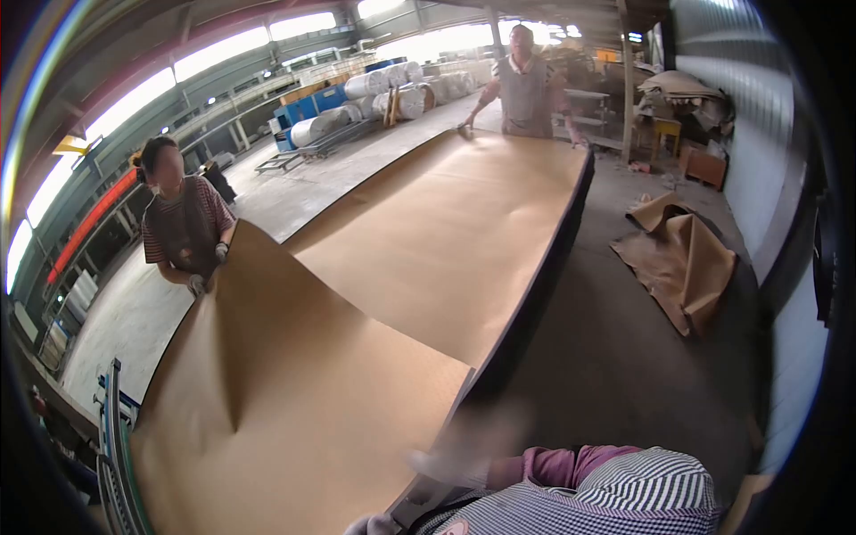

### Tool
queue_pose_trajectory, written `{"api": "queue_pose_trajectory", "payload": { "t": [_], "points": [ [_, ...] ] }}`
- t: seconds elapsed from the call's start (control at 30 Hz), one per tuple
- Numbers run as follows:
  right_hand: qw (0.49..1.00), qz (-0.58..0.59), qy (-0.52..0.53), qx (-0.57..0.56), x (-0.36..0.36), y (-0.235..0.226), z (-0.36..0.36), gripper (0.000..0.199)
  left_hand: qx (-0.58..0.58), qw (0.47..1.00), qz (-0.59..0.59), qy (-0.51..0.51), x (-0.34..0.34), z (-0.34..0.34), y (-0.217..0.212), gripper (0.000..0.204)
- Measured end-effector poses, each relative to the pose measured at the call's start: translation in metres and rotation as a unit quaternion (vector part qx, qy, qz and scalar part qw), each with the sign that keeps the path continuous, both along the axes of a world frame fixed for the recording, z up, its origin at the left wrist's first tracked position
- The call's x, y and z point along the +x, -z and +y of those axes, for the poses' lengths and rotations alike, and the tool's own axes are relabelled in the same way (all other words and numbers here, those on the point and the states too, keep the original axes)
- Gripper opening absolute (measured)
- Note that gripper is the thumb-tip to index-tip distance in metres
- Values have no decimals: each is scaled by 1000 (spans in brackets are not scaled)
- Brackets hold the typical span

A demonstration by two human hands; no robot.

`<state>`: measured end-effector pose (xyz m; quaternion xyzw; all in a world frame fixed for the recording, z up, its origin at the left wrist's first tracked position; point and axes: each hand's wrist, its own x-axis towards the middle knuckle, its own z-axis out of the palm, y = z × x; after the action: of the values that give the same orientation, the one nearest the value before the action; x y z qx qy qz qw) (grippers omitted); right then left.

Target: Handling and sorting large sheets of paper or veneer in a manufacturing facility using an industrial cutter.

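Observation:
A large tan sheet (428,214), smooth like leather or vinyl with a dark underside, stretches away from me, and a second tan layer (330,383) lies over its near part. At the bottom edge of the view my left hand (370,524), in a pale glove, is curled at the sheet's near edge; most of it is cut off. My right hand (459,456), also gloved, is smeared by motion over the sheet's right edge, its fingers unclear. At the left a gloved person (183,214) holds up the top layer's corner. Another person (526,94) grips the far end.
A crumpled brown piece (682,259) lies on the floor at the right, near a corrugated wall (753,134). A metal rail frame (116,446) stands by the sheet's left side. White rolls (392,94) and blue containers (308,107) are stacked far back.

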<state>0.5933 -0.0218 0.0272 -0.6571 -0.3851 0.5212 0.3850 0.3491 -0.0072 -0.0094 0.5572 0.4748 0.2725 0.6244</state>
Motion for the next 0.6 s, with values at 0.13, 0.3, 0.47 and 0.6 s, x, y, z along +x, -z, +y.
{"api": "queue_pose_trajectory", "payload": {
  "t": [0.13, 0.3, 0.47, 0.6],
  "points": [
    [998, 17, -20, 60, 40, 6, 5, 36, -277, 936, -153, -157, -14, -22, 24, 41],
    [968, 206, 4, 145, 85, 22, 2, 19, -259, 922, -168, -232, -18, -18, 28, 41],
    [979, 135, -89, 127, 128, 20, -6, 44, -232, 900, -180, -321, -27, -7, 35, 41],
    [980, 137, 71, 124, 162, 49, 3, 28, -211, 871, -181, -404, -25, 7, 36, 41]
  ]
}}
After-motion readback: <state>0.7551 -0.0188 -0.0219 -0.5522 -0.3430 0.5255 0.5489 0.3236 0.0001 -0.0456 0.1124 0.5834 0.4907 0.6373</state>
